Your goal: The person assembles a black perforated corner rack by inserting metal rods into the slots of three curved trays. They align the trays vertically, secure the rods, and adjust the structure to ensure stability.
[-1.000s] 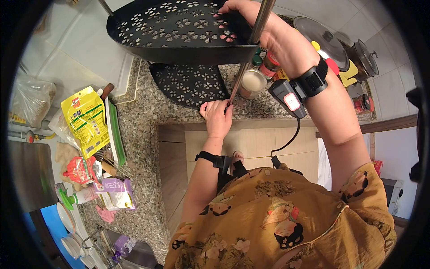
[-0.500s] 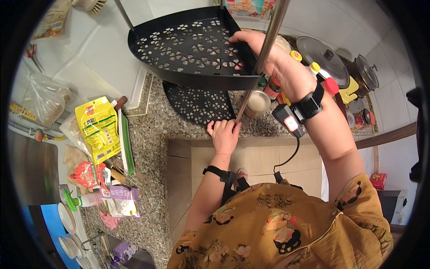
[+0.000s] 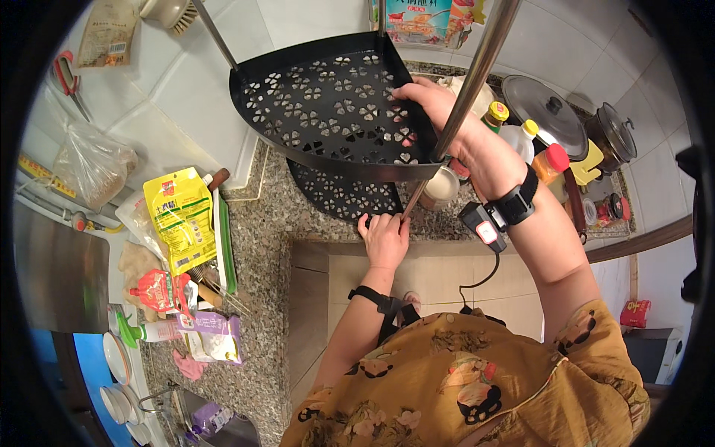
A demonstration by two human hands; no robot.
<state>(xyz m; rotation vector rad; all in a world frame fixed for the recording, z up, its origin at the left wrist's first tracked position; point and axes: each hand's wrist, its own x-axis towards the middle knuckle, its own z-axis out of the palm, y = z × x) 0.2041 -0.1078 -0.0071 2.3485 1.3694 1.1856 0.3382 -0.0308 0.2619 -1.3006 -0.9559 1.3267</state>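
From my end I've got the black two-tier corner rack (image 3: 335,167) squarely in view, above the granite countertop (image 3: 257,257) at the tiled corner, both tiers punched with clover-shaped holes. My right hand (image 3: 441,110) is up at the upper tier's right side, reaching behind the front metal post (image 3: 478,74), fingers hooked over the side wall: that's a grip on the rack. Down low, my left hand (image 3: 386,242) is at the front corner of the lower tier (image 3: 342,195), beside the post's foot, fingers bent; whether they close around anything, I can't tell from here.

Just right of the post, partly covered by the upper tier, there's an open-topped jar (image 3: 441,188) of pale contents. Past my right wrist I see a red-capped bottle (image 3: 553,161), a yellow-capped white bottle (image 3: 526,135) and a wide lidded pan (image 3: 542,113), with a dark lidded pot (image 3: 609,134) farther over. Across to my left, well apart from both hands, a yellow packet (image 3: 180,223) leans by a green-edged tray (image 3: 226,249), and nearer me lie a red spouted pouch (image 3: 155,290) and a purple-and-white packet (image 3: 211,339).
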